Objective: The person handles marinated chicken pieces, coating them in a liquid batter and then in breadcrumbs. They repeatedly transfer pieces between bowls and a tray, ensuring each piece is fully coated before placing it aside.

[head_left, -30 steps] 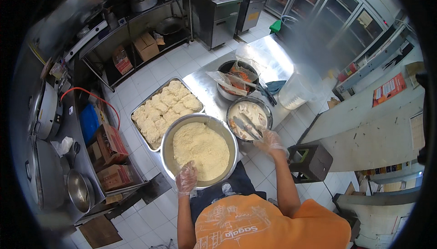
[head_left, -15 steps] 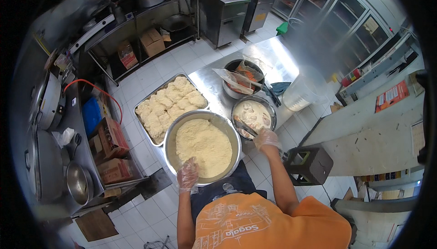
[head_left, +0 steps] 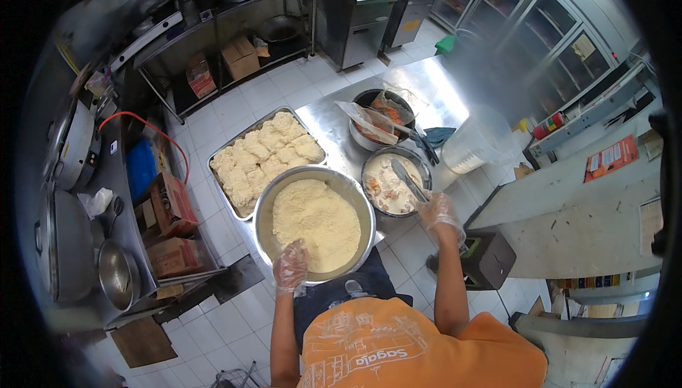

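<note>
My right hand [head_left: 439, 212], in a clear plastic glove, is closed round the handle end of metal tongs [head_left: 408, 177]. The tongs reach over a dark bowl [head_left: 366, 190] of creamy white liquid, in which pale pieces of what looks like meat [head_left: 389, 194] lie partly sunk. My left hand [head_left: 291, 266], gloved too, grips the near left rim of a large metal bowl [head_left: 371, 226], its fingertips inside. Pale yellow, crumbly coating [head_left: 320, 221] fills that bowl. Behind it stands a metal tray [head_left: 222, 193] packed with lumpy coated pieces [head_left: 266, 150].
Beyond the liquid sits a pot [head_left: 364, 139] with a plastic bag and reddish contents. A clear plastic tub [head_left: 474, 143] is on the right of the steel table [head_left: 323, 122]. A dark crate [head_left: 490, 260] is on the floor. Left, a steel counter [head_left: 128, 196] holds pans.
My right hand has shifted right, and the tongs have swung from the left side of the liquid to its far right part. My left hand stays at the large bowl's rim.
</note>
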